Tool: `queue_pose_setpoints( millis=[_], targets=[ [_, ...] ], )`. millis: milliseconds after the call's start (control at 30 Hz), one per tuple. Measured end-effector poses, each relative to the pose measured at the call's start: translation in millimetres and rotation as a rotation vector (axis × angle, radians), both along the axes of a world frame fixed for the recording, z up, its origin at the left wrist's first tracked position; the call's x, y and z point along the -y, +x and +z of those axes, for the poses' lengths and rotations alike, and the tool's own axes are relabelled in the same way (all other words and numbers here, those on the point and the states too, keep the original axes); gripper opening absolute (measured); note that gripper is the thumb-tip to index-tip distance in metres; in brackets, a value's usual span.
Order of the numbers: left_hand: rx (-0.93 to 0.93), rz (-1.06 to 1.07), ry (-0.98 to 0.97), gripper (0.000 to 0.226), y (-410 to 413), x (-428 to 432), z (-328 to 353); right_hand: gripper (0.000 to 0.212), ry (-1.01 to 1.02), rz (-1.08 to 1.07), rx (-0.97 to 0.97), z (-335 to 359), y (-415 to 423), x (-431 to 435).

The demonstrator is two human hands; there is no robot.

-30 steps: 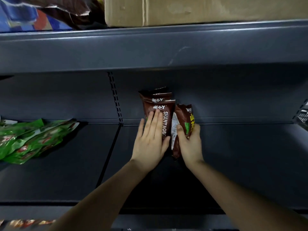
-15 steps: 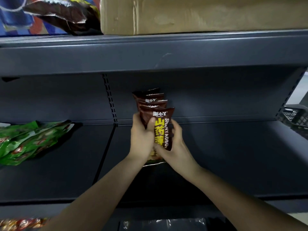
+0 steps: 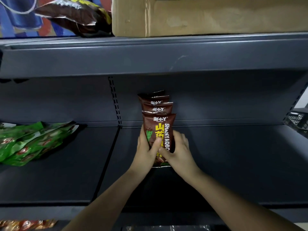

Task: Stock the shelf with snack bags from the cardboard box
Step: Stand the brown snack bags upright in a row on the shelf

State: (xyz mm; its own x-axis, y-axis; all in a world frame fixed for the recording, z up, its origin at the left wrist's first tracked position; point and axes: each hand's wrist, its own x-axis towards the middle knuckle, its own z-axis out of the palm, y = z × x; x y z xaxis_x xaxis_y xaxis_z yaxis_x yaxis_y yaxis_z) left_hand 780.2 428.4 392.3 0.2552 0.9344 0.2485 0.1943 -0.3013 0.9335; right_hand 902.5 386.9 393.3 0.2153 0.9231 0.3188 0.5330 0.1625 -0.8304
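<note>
– Gripping anything, those two hands?
– Both grip one bag. The left hand [image 3: 146, 150] curls round the left edge of the front snack bag [image 3: 159, 129], thumb laid across its face. The right hand [image 3: 179, 150] curls round the right edge, and its thumb meets the left one low on the bag.
– How does the bag stand?
– Upright, its foot on the dark shelf [image 3: 233, 155], right in front of a row of like brown bags [image 3: 156, 104] that stand one behind another against the back panel.
– And the box?
– The cardboard box [image 3: 208, 19] sits on the upper shelf [image 3: 150, 54], above the hands. A loose brown bag [image 3: 75, 15] lies just beside it on the left.
– Anything else?
– Green bags [image 3: 30, 144] lie in a heap far left on the same shelf as the hands, past the slotted upright [image 3: 115, 100]. A dark basket [image 3: 296, 119] shows at the right edge.
</note>
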Motion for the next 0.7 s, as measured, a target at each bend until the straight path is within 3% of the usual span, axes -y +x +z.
queue_pose_setpoints(
  millis=[167, 233, 300, 433, 533, 700],
  targets=[
    [-0.129, -0.157, 0.004, 0.116, -14, -11, -6, 0.038, 0.009, 0.138, -0.150, -2, -1, 0],
    [-0.261, -0.177, 0.006, 0.133, -20, -11, -6, 0.028, -0.038, 0.126, -0.188, -2, 4, -3],
    [-0.334, -0.161, -0.003, 0.136, -23, -10, -10, 0.026, -0.071, 0.138, -0.176, -1, 8, -6],
    [-0.347, -0.157, -0.031, 0.137, -22, -11, -19, 0.056, -0.009, 0.129, -0.014, 10, 4, -14],
    [-0.247, -0.129, -0.044, 0.135, -18, -13, -17, 0.079, 0.023, 0.097, 0.085, 15, 0, -26],
    [-0.214, -0.092, 0.000, 0.131, -10, -11, -10, 0.081, -0.025, 0.066, -0.019, 4, -1, -29]
  ],
)
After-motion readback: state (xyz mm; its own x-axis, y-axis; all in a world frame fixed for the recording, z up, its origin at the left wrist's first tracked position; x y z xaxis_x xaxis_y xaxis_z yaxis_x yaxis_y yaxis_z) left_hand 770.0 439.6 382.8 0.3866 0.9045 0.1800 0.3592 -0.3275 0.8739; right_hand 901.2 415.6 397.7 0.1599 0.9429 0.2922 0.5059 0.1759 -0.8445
